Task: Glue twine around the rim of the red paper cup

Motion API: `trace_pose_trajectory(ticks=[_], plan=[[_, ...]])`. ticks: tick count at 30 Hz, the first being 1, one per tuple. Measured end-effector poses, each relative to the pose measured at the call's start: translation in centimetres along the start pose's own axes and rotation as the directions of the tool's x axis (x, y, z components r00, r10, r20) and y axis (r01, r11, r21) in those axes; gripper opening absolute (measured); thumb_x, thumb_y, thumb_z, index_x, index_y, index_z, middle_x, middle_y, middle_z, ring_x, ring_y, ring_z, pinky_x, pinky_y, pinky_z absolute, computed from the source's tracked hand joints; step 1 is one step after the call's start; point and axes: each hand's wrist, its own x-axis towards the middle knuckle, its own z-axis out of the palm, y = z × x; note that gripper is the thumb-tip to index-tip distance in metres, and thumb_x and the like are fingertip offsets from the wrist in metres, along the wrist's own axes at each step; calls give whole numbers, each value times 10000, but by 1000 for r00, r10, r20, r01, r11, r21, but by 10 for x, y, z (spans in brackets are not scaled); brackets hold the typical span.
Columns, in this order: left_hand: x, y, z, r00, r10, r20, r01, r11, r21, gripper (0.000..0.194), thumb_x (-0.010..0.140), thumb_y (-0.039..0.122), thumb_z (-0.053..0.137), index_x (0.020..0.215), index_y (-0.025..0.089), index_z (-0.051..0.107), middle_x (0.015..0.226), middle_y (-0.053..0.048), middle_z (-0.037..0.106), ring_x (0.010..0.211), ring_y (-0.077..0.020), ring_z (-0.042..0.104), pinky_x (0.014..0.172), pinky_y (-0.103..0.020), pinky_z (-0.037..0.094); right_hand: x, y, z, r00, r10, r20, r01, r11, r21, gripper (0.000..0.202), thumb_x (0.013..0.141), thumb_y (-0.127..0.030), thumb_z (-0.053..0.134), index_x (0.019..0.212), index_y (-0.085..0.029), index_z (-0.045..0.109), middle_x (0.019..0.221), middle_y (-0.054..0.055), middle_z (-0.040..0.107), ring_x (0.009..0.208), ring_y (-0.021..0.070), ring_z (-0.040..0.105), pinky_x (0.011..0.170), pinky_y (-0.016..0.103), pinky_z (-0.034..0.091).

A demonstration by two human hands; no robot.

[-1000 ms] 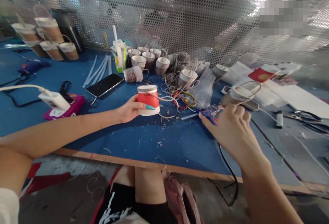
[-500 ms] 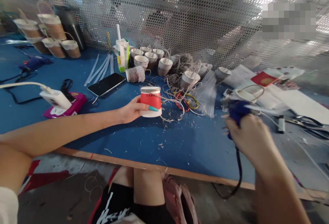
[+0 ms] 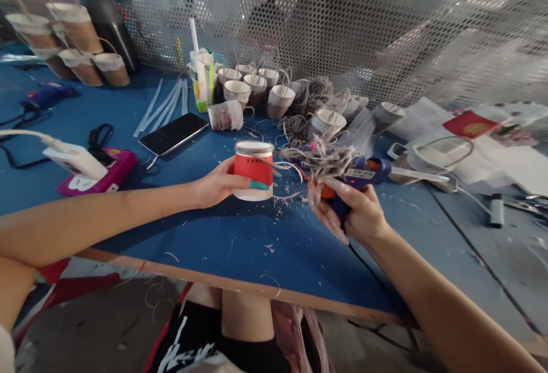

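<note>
Okay, so nearest first: the blue surface (image 3: 240,247) has thin scraps of string and clippings strewn in from its wooden front edge, and a black cord (image 3: 371,270) drops toward that edge from the right hand's tool. A bit further in, roughly halfway between the front and back edges, the left hand (image 3: 217,183) has its grip clamped round the side of a red-and-white cup (image 3: 253,174); can't tell if the cup's base touches the surface. Right of it, the right hand (image 3: 359,207) has its grip closed round the handle of a blue glue gun (image 3: 371,172) — messy grey fibres (image 3: 329,161) bunched at the front, a clear stick poking out the back. Toward the left edge sits a magenta power strip (image 3: 122,165), with a black phone (image 3: 173,134) further in. Along the back edge: a juice carton (image 3: 202,82), a cluster of string-wrapped cups (image 3: 280,102), and stacked handled cups (image 3: 81,25) by the far left corner — all in front of a perforated metal screen (image 3: 257,8).
</note>
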Motion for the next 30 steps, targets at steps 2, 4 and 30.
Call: trace_pose_trajectory(ticks=[2,4,30], plan=[[-1,0,2,999,16,28,-16,1000,10,483,596,219,826,1058,187,687,1054,-73,755,996,-280,689,917,-429,507,-3,10,-2,999,43,20,-43,999,18,408,775,-572,679,618,-208,584,326,-61,434,213,94,335,247,238,289],[-2,1,4,999,19,31,-20,1000,5,475,596,210,830,1049,184,689,1059,-71,749,1007,-284,681,918,-429,501,-5,13,-3,998,59,21,-59,998,28,394,790,-551,681,634,-199,596,349,-54,460,221,84,339,259,233,305],[-2,1,1,1000,-18,24,17,1000,20,552,570,237,896,1069,185,666,996,-60,756,923,-240,689,906,-409,504,-2,21,-2,997,47,57,-54,990,133,275,800,-486,691,636,-268,718,341,-24,463,202,108,313,213,293,191]])
